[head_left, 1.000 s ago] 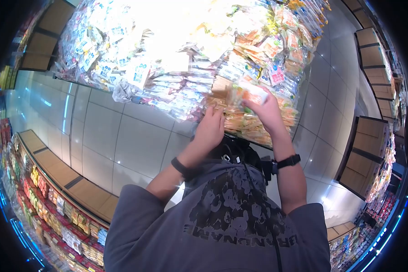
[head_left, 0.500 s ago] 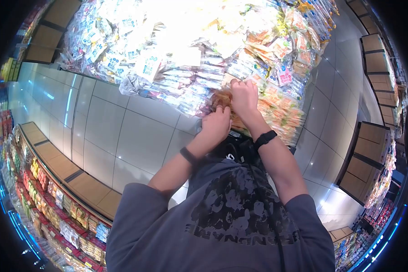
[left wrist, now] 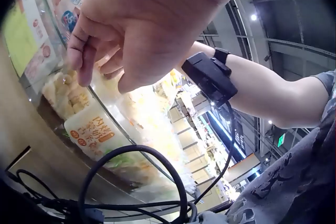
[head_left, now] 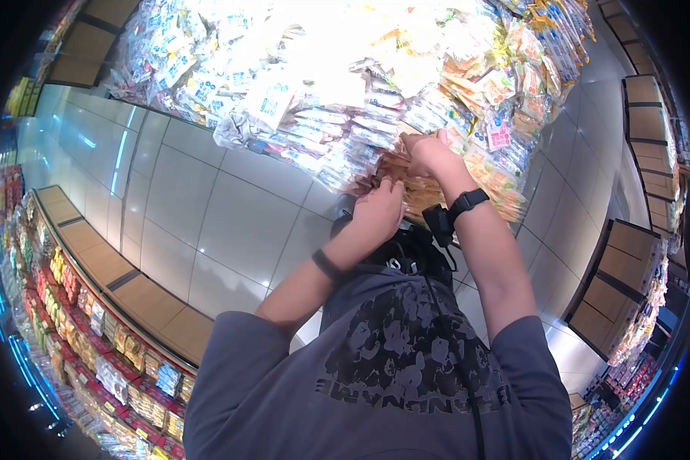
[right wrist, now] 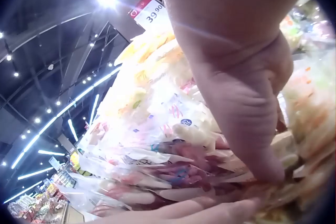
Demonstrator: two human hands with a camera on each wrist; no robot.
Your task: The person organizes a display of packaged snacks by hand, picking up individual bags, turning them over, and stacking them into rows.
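Observation:
My left hand (head_left: 379,205) is at the front edge of a display heaped with clear snack packets (head_left: 345,142). In the right wrist view its fingers (right wrist: 194,212) lie nearly straight against the packets. The left wrist view shows them bent loosely over the rim of a glass panel (left wrist: 113,119), nothing gripped between them. Just beyond and to the right, my right hand (head_left: 435,157) reaches down among the orange-printed packets (head_left: 487,180). Its thumb (right wrist: 265,166) points down into the stack. The other fingertips are mostly hidden, and I cannot tell whether they pinch a packet.
A bright lamp washes out the middle of the heap. A price sign (right wrist: 150,13) reading 39.90 stands above it. Tiled floor (head_left: 230,207) runs along the left side, with a stocked shelf (head_left: 107,337) beyond. Wooden cases (head_left: 613,287) stand at the right. Black cables (left wrist: 136,153) hang by my left wrist.
A second ago my right hand held up an orange-and-white packet; by half a second ago it had moved left, beside my left hand, that packet no longer seen. Since then it has shifted slightly right.

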